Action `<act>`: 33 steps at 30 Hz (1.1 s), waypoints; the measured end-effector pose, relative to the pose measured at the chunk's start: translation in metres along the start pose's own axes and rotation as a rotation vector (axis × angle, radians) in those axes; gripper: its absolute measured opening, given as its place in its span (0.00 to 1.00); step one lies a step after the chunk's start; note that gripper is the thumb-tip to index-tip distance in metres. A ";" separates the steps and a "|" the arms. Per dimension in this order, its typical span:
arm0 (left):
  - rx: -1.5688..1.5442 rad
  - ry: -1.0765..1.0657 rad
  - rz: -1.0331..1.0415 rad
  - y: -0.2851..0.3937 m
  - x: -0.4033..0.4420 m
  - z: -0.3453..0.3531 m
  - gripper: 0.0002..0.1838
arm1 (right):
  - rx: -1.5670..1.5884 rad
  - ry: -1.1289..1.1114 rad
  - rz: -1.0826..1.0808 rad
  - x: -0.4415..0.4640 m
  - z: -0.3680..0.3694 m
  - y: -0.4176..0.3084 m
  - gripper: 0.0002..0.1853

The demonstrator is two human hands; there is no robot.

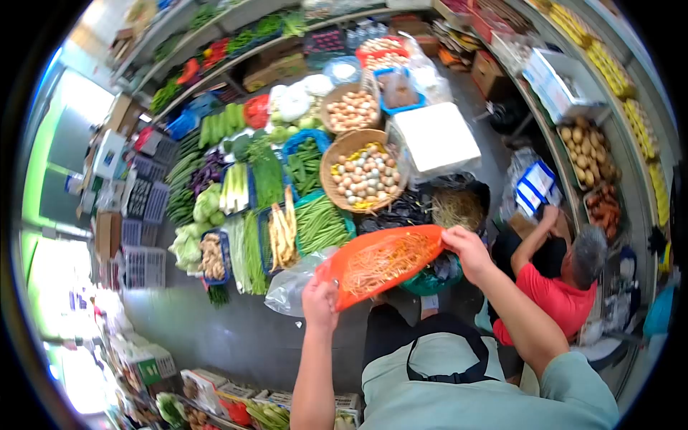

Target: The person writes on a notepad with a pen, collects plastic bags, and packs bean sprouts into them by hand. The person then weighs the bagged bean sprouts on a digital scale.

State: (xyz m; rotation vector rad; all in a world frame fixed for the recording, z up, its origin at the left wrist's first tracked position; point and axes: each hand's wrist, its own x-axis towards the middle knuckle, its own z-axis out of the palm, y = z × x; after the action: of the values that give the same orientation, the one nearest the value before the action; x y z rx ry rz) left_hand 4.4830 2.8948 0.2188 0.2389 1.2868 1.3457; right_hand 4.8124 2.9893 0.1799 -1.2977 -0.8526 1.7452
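Note:
My left hand [320,304] and my right hand [467,251] are closed on opposite ends of a shallow orange-red basket [430,242], tilted in front of me. Thin, pale reddish strands [383,264], like fine roots or sprouts, lie inside it. A clear plastic bag [288,288] hangs beside my left hand; whether those fingers also grip it I cannot tell. Just beyond the basket are black plastic bags [393,215] and a bundle of dry, straw-like strands [457,209]. Below its right end is a green bag [430,279].
A wicker basket of eggs [364,175] and green beans [322,226] stand ahead, near a white foam box [437,140]. Leafy vegetables [208,204] spread to the left. At right a person in a red shirt [548,304] sits low, close to my right arm, beside potatoes [588,152].

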 end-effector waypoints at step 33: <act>0.677 1.260 0.489 0.140 -0.368 -0.963 0.31 | -0.373 -0.829 0.479 -0.286 1.001 0.413 0.17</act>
State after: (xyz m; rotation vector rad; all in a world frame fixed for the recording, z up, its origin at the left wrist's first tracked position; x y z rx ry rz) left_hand 3.7625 2.1457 0.1687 0.1558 2.8978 1.4269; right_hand 3.8136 2.4837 0.2019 -1.0294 -1.4623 2.6801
